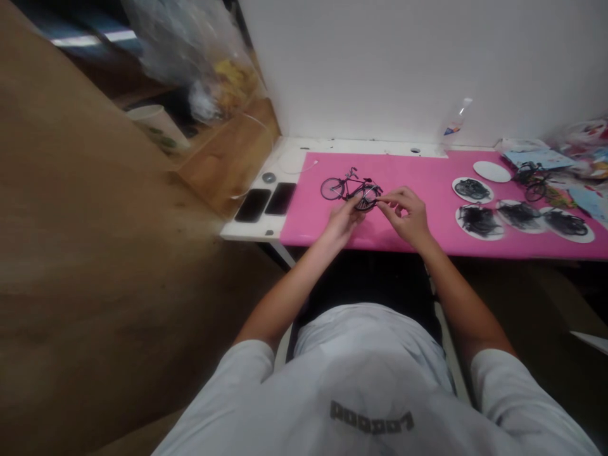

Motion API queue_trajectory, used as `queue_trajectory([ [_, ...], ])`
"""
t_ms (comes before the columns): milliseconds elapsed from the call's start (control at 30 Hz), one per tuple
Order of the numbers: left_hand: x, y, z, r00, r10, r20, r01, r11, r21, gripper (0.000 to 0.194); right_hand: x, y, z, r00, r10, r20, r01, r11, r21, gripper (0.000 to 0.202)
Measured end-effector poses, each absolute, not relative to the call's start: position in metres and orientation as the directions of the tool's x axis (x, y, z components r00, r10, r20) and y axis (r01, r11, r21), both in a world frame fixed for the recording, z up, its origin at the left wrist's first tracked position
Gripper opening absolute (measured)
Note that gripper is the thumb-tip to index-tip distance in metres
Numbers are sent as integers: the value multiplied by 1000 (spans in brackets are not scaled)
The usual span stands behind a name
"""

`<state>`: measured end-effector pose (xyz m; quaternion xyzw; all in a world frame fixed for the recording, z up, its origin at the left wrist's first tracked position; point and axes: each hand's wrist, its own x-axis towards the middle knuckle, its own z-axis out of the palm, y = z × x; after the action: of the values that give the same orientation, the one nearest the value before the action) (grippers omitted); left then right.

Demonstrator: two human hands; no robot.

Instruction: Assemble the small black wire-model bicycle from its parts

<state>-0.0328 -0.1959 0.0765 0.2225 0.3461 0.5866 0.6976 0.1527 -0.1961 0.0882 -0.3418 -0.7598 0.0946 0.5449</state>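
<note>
A small black model bicycle (352, 185) is held above the pink table cover (403, 231), its handlebar toward the left and back. Near the rear wheel, my left hand (346, 220) is closed on the lower part of the bicycle. My right hand (406, 212) pinches at the rear edge of that wheel with thumb and forefinger; whether a small part sits between the fingertips is too fine to make out.
Several white plates (491, 171) stand at the right, most bearing dark bicycle parts (477, 220). Another model bicycle (534, 180) is behind them. Two phones (253, 206) and a cable (304, 170) lie on the left. A plastic bottle (456, 123) stands by the wall.
</note>
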Motion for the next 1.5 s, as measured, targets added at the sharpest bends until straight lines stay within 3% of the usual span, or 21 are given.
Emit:
queue_trajectory([
  [367, -35, -191, 69, 88, 975, -204, -674, 209, 708, 19, 156, -193, 84, -341, 472, 813, 563, 795, -225, 9],
  [633, -37, -195, 77, 78, 972, -220, -671, 215, 709, 17, 155, -194, 80, -367, 467, 804, 625, 764, -158, 7],
  [867, -37, -196, 79, 87, 969, -229, -684, 226, 694, 16, 155, -196, 81, -380, 328, 865, 616, 787, -27, 13],
  [1133, -37, -196, 81, 116, 965, -235, -698, 248, 672, 12, 156, -196, 76, -381, 399, 834, 643, 762, -70, 13],
  [1333, -37, -196, 82, 138, 959, -246, -683, 272, 678, 13, 155, -195, 75, -376, 359, 854, 631, 774, -48, 14],
  [1500, -38, -195, 82, 160, 958, -238, -671, 282, 686, 17, 154, -194, 73, -340, 433, 835, 632, 763, -138, 10],
])
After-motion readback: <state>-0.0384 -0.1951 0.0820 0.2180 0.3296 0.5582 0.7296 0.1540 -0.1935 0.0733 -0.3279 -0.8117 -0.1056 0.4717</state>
